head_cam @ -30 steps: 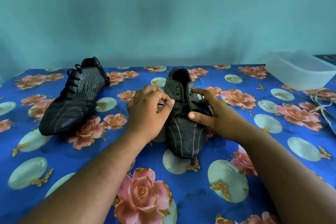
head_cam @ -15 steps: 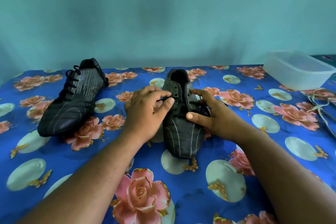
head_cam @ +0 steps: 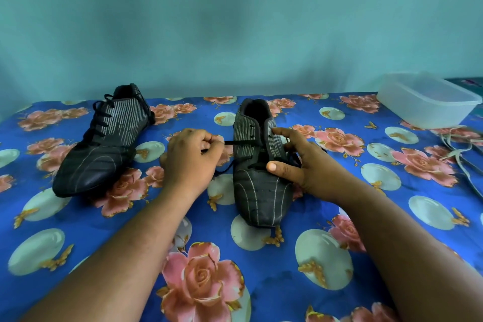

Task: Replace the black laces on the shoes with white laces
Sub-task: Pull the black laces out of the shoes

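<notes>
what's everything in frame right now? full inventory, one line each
near shoe: 1, black with pale stripes, centre of the cloth, toe toward the camera, top eyelets empty
black lace: 1, black, pulled out sideways from the near shoe toward the left
far shoe: 1, black with pale stripes, left rear, fully laced in black
white laces: count unclear, white, right edge on the cloth
plastic container: 1, translucent white, right rear
floral cloth: 1, blue with pink roses, covers the surface
left hand: 1, pinches the black lace
right hand: 1, steadies the near shoe
</notes>
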Available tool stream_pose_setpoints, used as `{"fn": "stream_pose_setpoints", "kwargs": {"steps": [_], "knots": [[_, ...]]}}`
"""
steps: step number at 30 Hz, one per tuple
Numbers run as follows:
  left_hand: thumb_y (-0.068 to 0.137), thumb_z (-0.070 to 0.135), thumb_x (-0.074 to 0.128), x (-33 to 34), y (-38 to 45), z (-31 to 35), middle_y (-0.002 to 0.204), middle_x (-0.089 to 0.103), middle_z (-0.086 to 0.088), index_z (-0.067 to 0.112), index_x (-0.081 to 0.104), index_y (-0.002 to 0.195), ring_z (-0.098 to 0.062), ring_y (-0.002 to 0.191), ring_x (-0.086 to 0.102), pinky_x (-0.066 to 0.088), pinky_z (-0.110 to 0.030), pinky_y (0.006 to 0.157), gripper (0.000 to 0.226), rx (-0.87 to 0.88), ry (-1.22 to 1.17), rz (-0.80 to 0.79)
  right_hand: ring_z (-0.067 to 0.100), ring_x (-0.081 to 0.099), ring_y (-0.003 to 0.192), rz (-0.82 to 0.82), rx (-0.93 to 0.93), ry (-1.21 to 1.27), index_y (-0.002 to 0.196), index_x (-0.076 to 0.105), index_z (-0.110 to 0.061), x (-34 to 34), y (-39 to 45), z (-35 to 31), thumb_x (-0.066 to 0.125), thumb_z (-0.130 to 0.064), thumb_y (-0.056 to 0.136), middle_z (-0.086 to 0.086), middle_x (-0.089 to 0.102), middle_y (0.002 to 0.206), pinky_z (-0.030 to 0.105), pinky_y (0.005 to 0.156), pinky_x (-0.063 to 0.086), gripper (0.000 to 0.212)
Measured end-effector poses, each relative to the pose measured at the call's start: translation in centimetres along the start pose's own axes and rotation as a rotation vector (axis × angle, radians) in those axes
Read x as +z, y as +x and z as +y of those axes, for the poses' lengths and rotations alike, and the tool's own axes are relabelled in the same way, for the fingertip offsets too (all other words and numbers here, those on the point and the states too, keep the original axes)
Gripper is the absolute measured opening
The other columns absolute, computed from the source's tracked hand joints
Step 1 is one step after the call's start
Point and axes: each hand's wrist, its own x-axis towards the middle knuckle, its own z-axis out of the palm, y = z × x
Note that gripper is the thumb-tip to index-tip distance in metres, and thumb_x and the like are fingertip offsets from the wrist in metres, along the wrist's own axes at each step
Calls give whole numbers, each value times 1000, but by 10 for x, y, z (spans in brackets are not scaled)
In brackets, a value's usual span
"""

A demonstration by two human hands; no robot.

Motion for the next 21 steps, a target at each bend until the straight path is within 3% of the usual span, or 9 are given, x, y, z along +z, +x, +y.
{"fn": "stream_pose_setpoints", "kwargs": {"steps": [3, 5, 8, 12, 16, 18, 21], "knots": [[83, 81, 48, 1, -2, 5, 109, 64, 16, 47, 63, 94, -22, 108, 65, 51, -58, 89, 39, 96, -119, -12, -6, 66, 90, 0, 3, -2, 149, 39, -38, 0, 0, 1, 68, -59, 72, -18, 55, 113, 20, 62, 59, 85], [84, 84, 46, 5, -4, 8, 113, 63, 15, 47, 63, 100, -21, 110, 64, 51, -59, 91, 44, 183, -142, -59, -5, 67, 91, -1, 1, -12, 150, 38, -38, 0, 0, 1, 67, -61, 72, -17, 56, 114, 23, 63, 60, 86], [85, 71, 53, 9, -6, 9, 112, 61, 13, 42, 63, 100, -23, 109, 61, 50, -59, 90, 34, 262, -95, -77, -5, 66, 91, -6, -4, -17, 150, 38, -38, 0, 1, 1, 67, -60, 72, -18, 56, 113, 22, 63, 60, 86], [88, 64, 49, 9, -6, 8, 104, 60, 12, 31, 66, 86, -24, 102, 60, 49, -56, 89, 38, 266, -28, -84, -4, 68, 87, -9, -7, 11, 150, 39, -36, 0, 1, 1, 68, -55, 74, -18, 57, 111, 23, 60, 59, 83], [97, 50, 52, 4, -2, 5, 101, 58, 8, 22, 64, 86, -26, 103, 56, 46, -53, 89, 32, 174, 76, -32, -7, 68, 85, -15, -1, 32, 148, 39, -36, -1, 1, 1, 68, -52, 75, -19, 56, 109, 19, 59, 58, 81], [100, 42, 57, 2, 1, 0, 105, 58, 5, 18, 65, 93, -28, 108, 56, 44, -51, 90, 26, 79, 122, -23, -7, 66, 94, -16, 4, -16, 148, 39, -39, -1, 2, 4, 67, -61, 76, -16, 55, 116, 21, 68, 60, 81], [97, 39, 62, -3, 3, -5, 119, 59, 0, 21, 67, 106, -27, 119, 53, 41, -49, 93, 20, -30, 183, -20, 6, 51, 124, 49, -29, -179, 144, 42, -46, -2, 6, 15, 63, -83, 70, -11, 48, 132, 31, 105, 45, 85]]}}
